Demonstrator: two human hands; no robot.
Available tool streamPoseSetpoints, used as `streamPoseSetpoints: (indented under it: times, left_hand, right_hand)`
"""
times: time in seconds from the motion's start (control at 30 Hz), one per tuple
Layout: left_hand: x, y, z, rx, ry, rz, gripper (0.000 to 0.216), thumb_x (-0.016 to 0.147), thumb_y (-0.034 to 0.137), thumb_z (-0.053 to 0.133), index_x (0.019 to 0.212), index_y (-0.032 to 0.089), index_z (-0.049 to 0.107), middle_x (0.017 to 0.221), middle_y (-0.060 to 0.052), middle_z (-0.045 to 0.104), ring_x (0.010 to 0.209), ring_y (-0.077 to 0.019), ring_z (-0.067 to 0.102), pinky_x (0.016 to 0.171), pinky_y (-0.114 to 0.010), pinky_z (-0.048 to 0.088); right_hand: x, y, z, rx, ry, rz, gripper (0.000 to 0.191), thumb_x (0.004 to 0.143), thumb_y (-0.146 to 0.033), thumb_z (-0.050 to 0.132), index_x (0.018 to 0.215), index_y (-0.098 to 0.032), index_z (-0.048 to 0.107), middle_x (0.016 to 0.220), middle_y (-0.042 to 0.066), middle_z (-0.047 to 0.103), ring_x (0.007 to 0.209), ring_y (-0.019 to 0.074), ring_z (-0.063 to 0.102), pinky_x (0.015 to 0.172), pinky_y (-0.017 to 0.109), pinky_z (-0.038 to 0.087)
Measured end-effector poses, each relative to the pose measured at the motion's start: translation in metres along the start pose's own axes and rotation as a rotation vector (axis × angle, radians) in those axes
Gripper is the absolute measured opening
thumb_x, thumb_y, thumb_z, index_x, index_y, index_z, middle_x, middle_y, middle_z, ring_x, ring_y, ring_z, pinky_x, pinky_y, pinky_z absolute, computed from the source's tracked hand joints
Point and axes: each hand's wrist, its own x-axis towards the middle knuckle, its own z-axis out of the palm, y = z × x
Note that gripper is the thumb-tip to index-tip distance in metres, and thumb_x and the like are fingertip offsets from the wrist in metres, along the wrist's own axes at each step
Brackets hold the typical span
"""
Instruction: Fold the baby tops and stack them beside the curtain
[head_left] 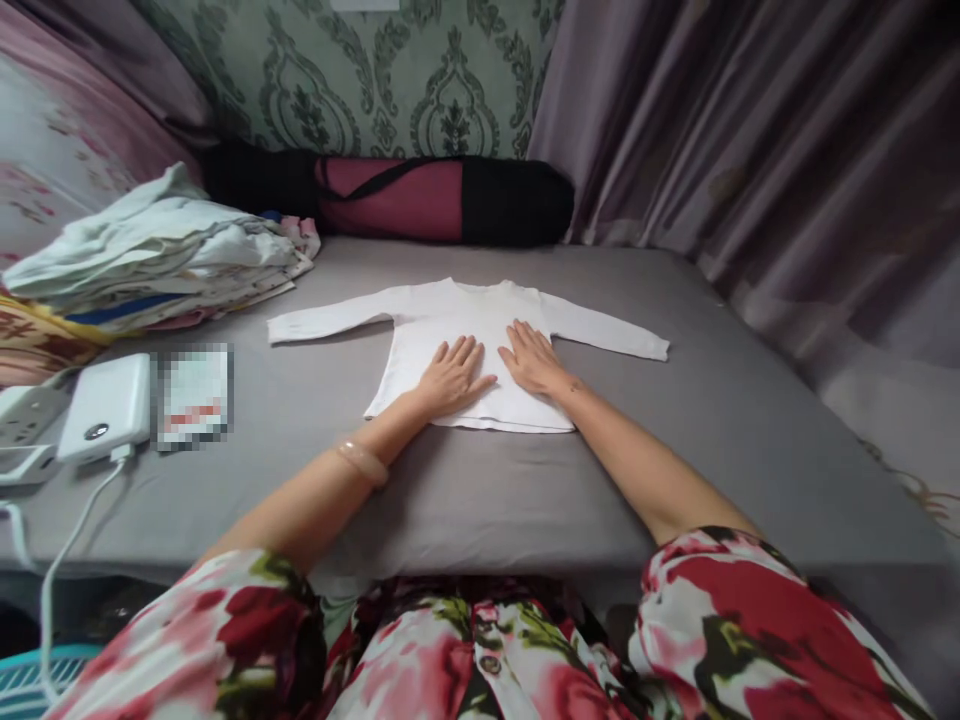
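floral sleeves (720, 610) occupy the foreground; left hand (450, 380) and right hand (534, 362) lie flat, outspread, gripping nothing, on the white shirt (474, 312).

Location type: the scene is presenting as a home interior. Ornate patterned wallpaper (405, 85) is lining the 12 o'clock side. Purple curtains (645, 120) are hanging from 1 to 2 o'clock. A grey cloth cover (720, 430) is extending across the centre, where a long-sleeved white shirt (469, 315) is lying. Piled clothes (172, 245) are resting at 10 o'clock. A white power bank (112, 400) is lying at 9 o'clock.
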Motion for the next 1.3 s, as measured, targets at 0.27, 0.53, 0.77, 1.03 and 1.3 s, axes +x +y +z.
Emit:
streamPoseSetpoints:
  times: [0.27,0.53,0.77,1.03,1.3]
  left_hand:
    - [-0.092,-0.043,-0.004,-0.064,-0.108,0.114,0.069,0.098,0.059,0.018,0.154,0.019,0.022,0.161,-0.008,0.015,0.149,-0.0238,0.009,0.121,-0.044,0.007]
    - [-0.080,-0.045,-0.039,-0.112,0.041,0.050,0.046,0.101,0.039,0.025,0.122,0.019,0.061,0.125,-0.010,0.065,0.118,-0.0239,0.059,0.104,-0.039,0.042]
    - [-0.036,-0.032,0.004,0.014,0.068,-0.136,0.055,0.100,0.035,0.026,0.145,0.005,0.035,0.155,-0.020,0.030,0.146,-0.0277,0.024,0.118,-0.045,0.020]
    - [-0.086,-0.038,0.003,-0.009,-0.027,-0.083,0.065,0.099,0.052,0.021,0.151,0.015,0.030,0.159,-0.013,0.022,0.149,-0.0256,0.013,0.120,-0.045,0.012]
    - [-0.125,-0.039,-0.010,-0.026,-0.022,0.041,0.053,0.101,0.048,0.021,0.147,0.030,0.040,0.157,-0.006,0.031,0.146,-0.0275,0.025,0.116,-0.048,0.023]
  right_hand:
    - [-0.121,0.029,-0.012,-0.012,-0.189,-0.270,0.059,0.100,-0.046,0.022,0.154,-0.022,0.023,0.162,0.005,0.011,0.149,0.0221,0.007,0.122,0.045,0.011]
    - [-0.087,-0.015,-0.042,-0.044,-0.108,-0.245,0.045,0.100,-0.038,0.030,0.128,-0.022,0.062,0.143,0.008,0.053,0.136,0.0227,0.042,0.119,0.047,0.019]
    - [-0.010,-0.077,0.015,-0.053,-0.027,-0.117,0.058,0.100,-0.036,0.025,0.151,-0.009,0.029,0.161,0.014,0.018,0.149,0.0237,0.013,0.120,0.047,0.008]
    - [-0.081,-0.067,0.006,-0.033,-0.207,-0.472,0.057,0.101,-0.038,0.023,0.153,-0.018,0.026,0.162,0.010,0.015,0.149,0.0233,0.010,0.120,0.051,0.005]
    - [-0.140,-0.064,-0.018,0.116,-0.330,-0.587,0.057,0.098,-0.037,0.037,0.152,-0.020,0.032,0.161,0.008,0.020,0.149,0.0237,0.011,0.121,0.049,0.007]
